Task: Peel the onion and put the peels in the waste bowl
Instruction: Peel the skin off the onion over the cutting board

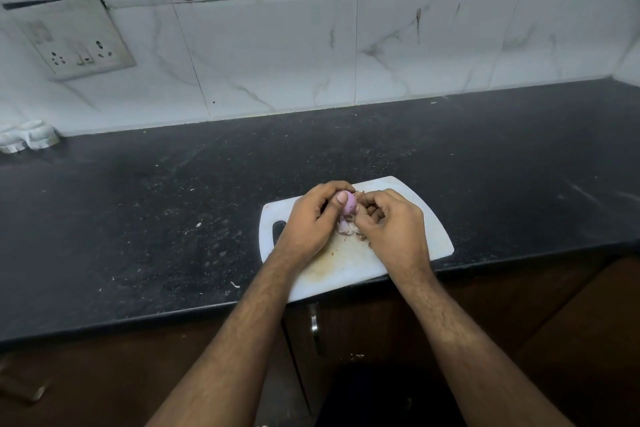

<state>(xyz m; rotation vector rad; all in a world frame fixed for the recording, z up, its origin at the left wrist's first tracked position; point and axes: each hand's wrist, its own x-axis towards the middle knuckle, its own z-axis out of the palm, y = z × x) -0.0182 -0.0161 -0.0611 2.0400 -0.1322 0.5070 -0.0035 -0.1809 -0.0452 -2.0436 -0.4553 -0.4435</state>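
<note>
A small purple onion is held just above a white cutting board. My left hand grips the onion, thumb on its near side. My right hand pinches a piece of skin at the onion's right side. Loose pale and brown peels hang and lie below the onion between my hands. No waste bowl is in view.
The board lies at the front edge of a black speckled counter. A tiled wall with a socket plate stands behind. Small white objects sit at the far left. Brown cabinet doors with a metal handle are below.
</note>
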